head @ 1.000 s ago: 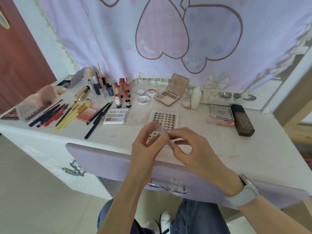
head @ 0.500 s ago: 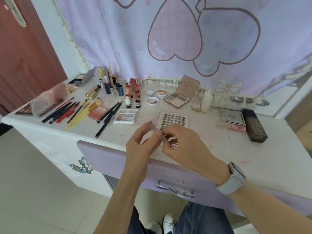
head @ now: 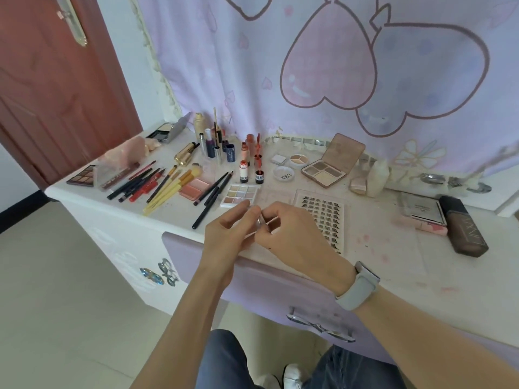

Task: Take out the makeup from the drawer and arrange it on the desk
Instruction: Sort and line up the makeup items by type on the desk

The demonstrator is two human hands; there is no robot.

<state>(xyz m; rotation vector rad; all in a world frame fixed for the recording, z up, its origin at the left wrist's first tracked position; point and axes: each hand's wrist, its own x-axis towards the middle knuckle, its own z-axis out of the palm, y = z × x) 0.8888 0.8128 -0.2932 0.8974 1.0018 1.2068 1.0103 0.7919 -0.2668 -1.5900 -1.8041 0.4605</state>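
Here a small clear tube (head: 261,221) is largely hidden between both hands, its form hard to make out. The left hand (head: 227,234) and right hand (head: 292,234) meet above the desk (head: 463,276) front edge, fingertips of each pinching the tube. It sits just left of the lash tray (head: 323,220), near the pale eyeshadow palette (head: 240,195).
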